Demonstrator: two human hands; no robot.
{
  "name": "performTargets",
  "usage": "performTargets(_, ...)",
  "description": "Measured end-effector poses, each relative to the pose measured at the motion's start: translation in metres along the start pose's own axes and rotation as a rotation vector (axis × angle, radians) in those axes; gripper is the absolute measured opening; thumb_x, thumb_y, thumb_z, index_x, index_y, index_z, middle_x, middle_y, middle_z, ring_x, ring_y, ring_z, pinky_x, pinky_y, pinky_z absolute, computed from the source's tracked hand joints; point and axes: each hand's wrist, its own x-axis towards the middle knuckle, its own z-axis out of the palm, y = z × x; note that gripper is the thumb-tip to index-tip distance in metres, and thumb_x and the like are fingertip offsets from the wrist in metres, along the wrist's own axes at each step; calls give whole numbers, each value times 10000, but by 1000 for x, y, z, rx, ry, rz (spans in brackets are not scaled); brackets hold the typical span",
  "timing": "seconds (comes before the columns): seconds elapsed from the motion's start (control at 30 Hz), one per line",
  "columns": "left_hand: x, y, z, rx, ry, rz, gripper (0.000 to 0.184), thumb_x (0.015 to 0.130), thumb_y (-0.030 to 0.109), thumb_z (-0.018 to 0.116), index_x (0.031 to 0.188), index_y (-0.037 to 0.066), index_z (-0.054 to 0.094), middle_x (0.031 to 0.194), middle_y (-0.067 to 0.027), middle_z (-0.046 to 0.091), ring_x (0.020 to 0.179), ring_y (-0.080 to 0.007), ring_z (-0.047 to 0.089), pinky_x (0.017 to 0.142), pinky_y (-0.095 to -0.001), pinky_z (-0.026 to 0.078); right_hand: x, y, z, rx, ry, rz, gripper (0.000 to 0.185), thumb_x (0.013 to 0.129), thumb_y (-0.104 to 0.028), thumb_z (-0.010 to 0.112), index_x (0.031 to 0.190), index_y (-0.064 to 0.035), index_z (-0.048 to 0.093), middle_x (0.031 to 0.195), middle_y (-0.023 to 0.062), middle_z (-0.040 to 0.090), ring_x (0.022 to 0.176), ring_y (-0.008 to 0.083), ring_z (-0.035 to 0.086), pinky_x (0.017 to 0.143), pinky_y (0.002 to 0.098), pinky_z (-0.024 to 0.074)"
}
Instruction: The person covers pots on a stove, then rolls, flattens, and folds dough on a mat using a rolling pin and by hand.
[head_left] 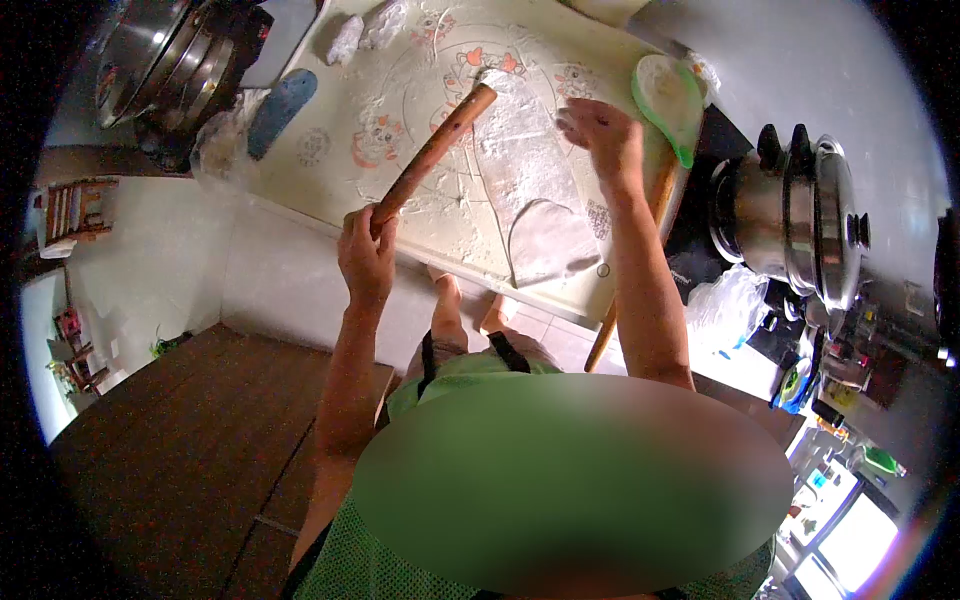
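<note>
My left hand [367,258] is closed round the lower end of a short wooden rolling pin [436,150], which slants up over the mat with its far end near the dough. A long, flour-dusted dough sheet [525,150] lies on the printed kneading mat [420,210]. Its near end is folded over into a flap [553,240]. Just right of the dough's upper part, my right hand [608,145] hovers with its fingers loosely spread and nothing in them. Loose flour is scattered over the mat.
A green scoop with flour [668,95] sits at the mat's right, above a long wooden stick [600,340]. Lidded steel pot [790,220] and plastic bag [730,305] stand farther right. At left are a blue flat object [282,112] and stacked pans [175,70].
</note>
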Motion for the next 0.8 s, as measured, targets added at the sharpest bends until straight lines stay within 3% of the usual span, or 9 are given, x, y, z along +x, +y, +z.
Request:
performTargets(0.03,1,2,1,5,5,6,289,822,125,620,1068,5,529,961,-147,569,872,-317,562,738,-398,453,5,7,0,-42,-219,17,221,880,-68,521,1017,84,603,898,154,661,780,229,655,685,300,541)
performTargets(0.1,4,7,2,-1,5,15,293,816,124,626,1067,6,532,954,-151,570,869,-320,566,738,-397,456,17,12,4,-35,-274,-37,296,884,-133,542,1082,85,575,976,155,643,885,229,643,787,323,527)
performTargets(0.17,7,8,2,-4,12,15,298,810,123,632,1067,7,534,947,-156,572,865,-322,569,738,-396,459,30,3,11,163,40,-55,245,888,-94,500,1034,75,602,1048,187,624,817,246,651,711,329,529)
performTargets(0.23,10,8,4,-7,-26,8,299,797,117,641,1057,13,535,933,-154,575,862,-328,570,734,-400,460,41,16,-1,69,-128,87,264,878,-91,501,1068,73,585,1076,167,619,891,251,638,782,334,506)
performTargets(0.3,14,12,9,32,-44,26,296,790,119,647,1047,21,538,921,-147,577,853,-327,570,728,-408,456,55,46,-19,-170,-70,-269,311,876,-93,506,1151,46,546,1062,149,631,975,258,611,861,318,469)
performTargets(0.37,13,15,20,114,-30,144,293,762,130,670,1015,47,547,879,-124,587,839,-318,565,718,-422,438,29,34,-16,-330,62,-290,343,888,-106,490,1213,0,515,1086,161,620,1023,294,587,901,329,451)
performTargets(0.53,13,32,69,272,-132,301,341,687,180,708,978,87,556,950,-95,558,912,-290,536,831,-432,375,-29,77,-2,-1285,-158,-618,614,873,-342,531,1387,-94,307,1437,166,283,1328,343,255,1077,508,181)
performTargets(0.73,57,30,76,374,-9,487,452,712,258,685,1113,94,557,1028,-56,510,980,-250,457,906,-483,337,26,90,16,-1320,-215,-632,744,794,-455,578,1384,-89,310,1447,144,274,1331,306,259,1083,515,163)
performTargets(0.8,102,14,84,371,48,555,399,752,307,643,1066,70,579,1061,-57,518,956,-264,462,879,-494,352,73,87,38,-1412,-156,-699,625,833,-419,531,1346,-96,375,1440,131,291,1322,295,273,1087,485,174)
